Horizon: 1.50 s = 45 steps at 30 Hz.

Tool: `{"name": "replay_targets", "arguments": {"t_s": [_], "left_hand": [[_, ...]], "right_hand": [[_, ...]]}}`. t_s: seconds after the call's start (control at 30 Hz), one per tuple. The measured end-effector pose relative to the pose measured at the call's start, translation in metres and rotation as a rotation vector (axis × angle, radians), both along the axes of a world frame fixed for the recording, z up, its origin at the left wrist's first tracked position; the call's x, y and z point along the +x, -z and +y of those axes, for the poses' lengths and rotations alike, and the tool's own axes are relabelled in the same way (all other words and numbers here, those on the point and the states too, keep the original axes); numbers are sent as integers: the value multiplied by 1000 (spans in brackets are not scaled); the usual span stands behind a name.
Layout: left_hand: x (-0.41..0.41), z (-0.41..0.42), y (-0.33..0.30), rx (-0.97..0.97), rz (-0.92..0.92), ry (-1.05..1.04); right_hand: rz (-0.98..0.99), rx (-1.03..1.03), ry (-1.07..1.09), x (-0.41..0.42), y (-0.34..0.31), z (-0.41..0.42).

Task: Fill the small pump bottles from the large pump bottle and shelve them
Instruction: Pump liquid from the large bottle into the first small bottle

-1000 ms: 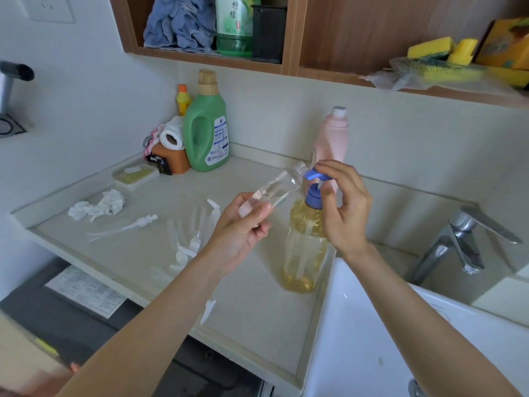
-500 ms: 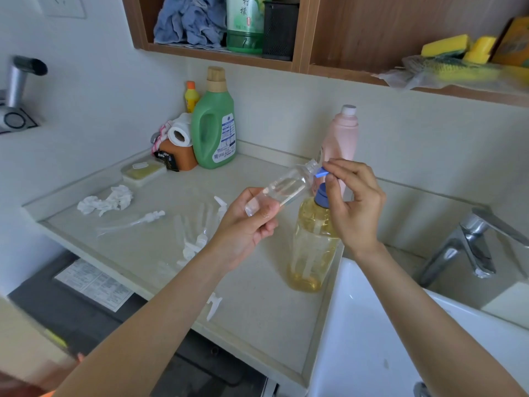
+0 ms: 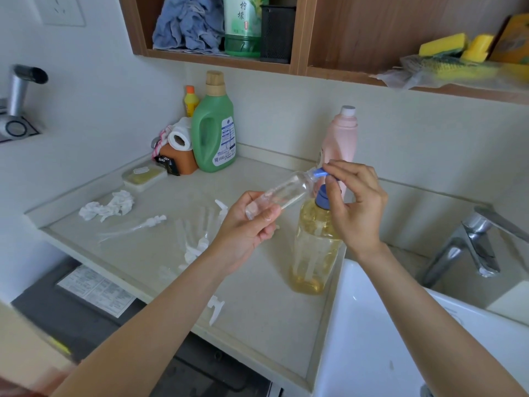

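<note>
Above the pale countertop (image 3: 257, 325), the small clear bottle (image 3: 282, 191) lies tilted in the left hand (image 3: 246, 233), its base tucked between the curled fingers and thumb and its open neck raised toward the upper right, where it meets the blue spout of the large pump bottle (image 3: 315, 247). That small bottle is transparent and round-shouldered, and how much liquid it holds cannot be told. The large bottle stands upright on the counter just beside the white sink (image 3: 372, 325), a clear plastic body filled with amber-yellow liquid, a dip tube visible inside, topped by a blue collar and pump head (image 3: 320, 173). The right hand (image 3: 355, 207) is over that pump head with the wrist low and the fingers arched; thumb and forefinger pinch the blue nozzle, and the other fingers curl loosely behind. The left forearm reaches in from the lower left, palm turned upward; the right forearm comes up from the lower right across the sink. Loose white pump tops and clear tubes (image 3: 200, 242) lie scattered on the counter left of the hands, with a crumpled tissue (image 3: 107, 207) further left. A pink bottle (image 3: 340, 138) stands behind the large one against the wall, and a green detergent jug (image 3: 214, 130) stands in the back corner.
</note>
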State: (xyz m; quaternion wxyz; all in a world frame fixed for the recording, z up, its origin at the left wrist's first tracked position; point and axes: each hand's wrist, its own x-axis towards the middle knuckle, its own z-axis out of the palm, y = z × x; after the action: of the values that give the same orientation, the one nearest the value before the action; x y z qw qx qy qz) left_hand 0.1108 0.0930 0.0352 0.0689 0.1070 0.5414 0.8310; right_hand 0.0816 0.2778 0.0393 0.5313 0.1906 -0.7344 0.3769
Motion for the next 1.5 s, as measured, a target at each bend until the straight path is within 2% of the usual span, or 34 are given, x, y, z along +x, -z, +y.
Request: {"name": "replay_targets", "arguments": {"t_s": [0.47, 0.77, 0.93, 1.17, 1.5], "left_hand": [[2, 0, 1, -39, -73, -41], [2, 5, 1, -62, -39, -67], [2, 6, 6, -51, -18, -17], [3, 2, 12, -136, -85, -49], [4, 3, 1, -101, -108, -21]], "right_hand": [[-105, -11, -9, 12, 9, -12], [-188, 193, -26, 12, -16, 9], [-165, 99, -40, 17, -4, 0], [-166, 60, -4, 15, 16, -14], [-169, 119, -36, 10, -17, 1]]}}
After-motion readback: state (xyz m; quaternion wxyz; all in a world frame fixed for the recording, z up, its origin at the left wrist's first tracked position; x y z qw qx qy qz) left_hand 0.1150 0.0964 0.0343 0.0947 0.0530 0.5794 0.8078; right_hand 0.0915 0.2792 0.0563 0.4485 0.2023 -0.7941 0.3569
